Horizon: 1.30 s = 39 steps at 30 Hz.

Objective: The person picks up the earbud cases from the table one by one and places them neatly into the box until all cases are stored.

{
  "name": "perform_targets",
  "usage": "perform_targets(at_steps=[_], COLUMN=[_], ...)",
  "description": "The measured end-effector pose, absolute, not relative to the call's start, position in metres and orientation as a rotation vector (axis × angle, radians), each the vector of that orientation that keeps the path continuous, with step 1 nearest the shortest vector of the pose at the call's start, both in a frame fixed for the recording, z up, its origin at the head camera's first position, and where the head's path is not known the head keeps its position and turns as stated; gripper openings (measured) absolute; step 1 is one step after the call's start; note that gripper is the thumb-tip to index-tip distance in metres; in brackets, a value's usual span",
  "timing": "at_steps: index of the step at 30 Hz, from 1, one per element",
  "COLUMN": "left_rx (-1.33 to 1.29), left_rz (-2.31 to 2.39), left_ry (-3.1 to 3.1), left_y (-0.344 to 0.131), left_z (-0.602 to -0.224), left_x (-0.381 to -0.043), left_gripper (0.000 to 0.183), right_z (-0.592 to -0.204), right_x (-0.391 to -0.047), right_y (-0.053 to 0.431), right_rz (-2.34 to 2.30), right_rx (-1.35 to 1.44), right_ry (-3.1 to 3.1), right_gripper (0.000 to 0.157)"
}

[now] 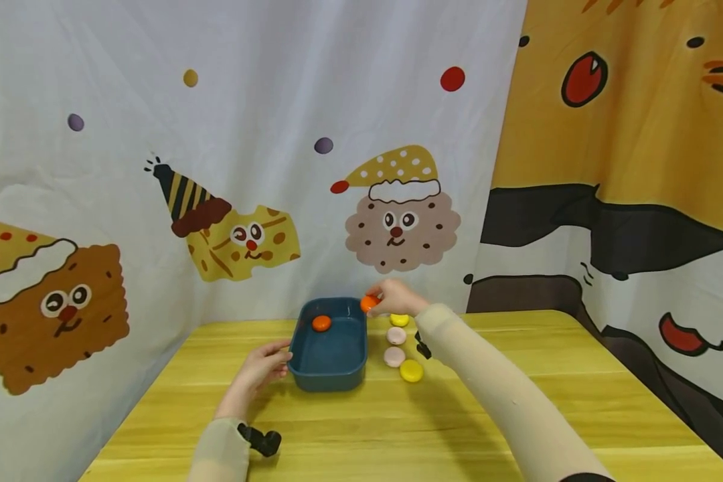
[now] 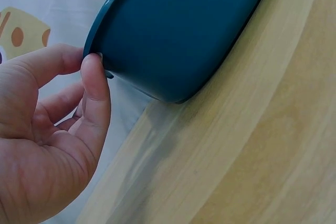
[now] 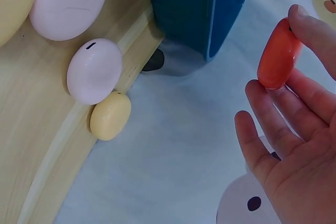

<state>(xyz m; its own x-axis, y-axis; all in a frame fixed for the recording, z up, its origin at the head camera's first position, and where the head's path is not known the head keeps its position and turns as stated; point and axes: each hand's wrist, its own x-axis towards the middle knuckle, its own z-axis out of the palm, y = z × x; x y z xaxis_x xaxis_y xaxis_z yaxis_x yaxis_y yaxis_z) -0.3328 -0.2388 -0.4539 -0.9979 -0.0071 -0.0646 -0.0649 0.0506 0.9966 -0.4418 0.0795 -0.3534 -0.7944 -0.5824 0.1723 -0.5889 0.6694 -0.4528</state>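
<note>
Pinching orange disc [image 3: 280, 59]; pink disc [image 3: 94, 74] dash-marked.

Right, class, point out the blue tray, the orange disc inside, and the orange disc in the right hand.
Blue tray [image 1: 330, 353]: head view, bare floor.
Inside orange disc [image 1: 322, 324]: head view, top face.
Held orange disc [image 3: 280, 59]: right wrist view, middle of visible side.

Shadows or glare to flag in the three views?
Head: soft shadow on the wooden table, alongside the right sleeve; left wrist: diffuse shadow below the blue bin, its outer wall dim; right wrist: small glossy highlights on the orange disc in the right hand.
</note>
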Motion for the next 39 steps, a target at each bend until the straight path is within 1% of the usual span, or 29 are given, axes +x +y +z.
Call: perform_targets(at_steps=[11,18,26,32,39], left_rx=[-0.073,-0.053,-0.059,-0.052,-0.063], left_rz=[2.159,2.169,2.192,2.166,2.196], left_ry=[2.230,2.209,2.214,2.203,2.188], left_y=[-0.238,-0.238,-0.237,-0.237,-0.238], left_z=[-0.453,-0.454,-0.458,-0.459,-0.458], left_x=[-0.333,-0.332,-0.332,-0.330,-0.334], left_gripper=[0.048,0.049,0.048,0.050,0.048], right_z=[-0.359,-0.365,-0.369,-0.374,-0.370], right_x=[-0.451,-0.457,-0.456,-0.453,-0.456], right_y=[0.073,0.070,0.063,0.058,0.050], right_rz=[0.866,0.867,0.887,0.881,0.875], right_rx=[0.976,0.946,0.917,0.880,0.907], right_ry=[-2.875,-2.878,-2.860,-2.897,-2.878], right_gripper=[0.056,0.053,0.056,0.057,0.057])
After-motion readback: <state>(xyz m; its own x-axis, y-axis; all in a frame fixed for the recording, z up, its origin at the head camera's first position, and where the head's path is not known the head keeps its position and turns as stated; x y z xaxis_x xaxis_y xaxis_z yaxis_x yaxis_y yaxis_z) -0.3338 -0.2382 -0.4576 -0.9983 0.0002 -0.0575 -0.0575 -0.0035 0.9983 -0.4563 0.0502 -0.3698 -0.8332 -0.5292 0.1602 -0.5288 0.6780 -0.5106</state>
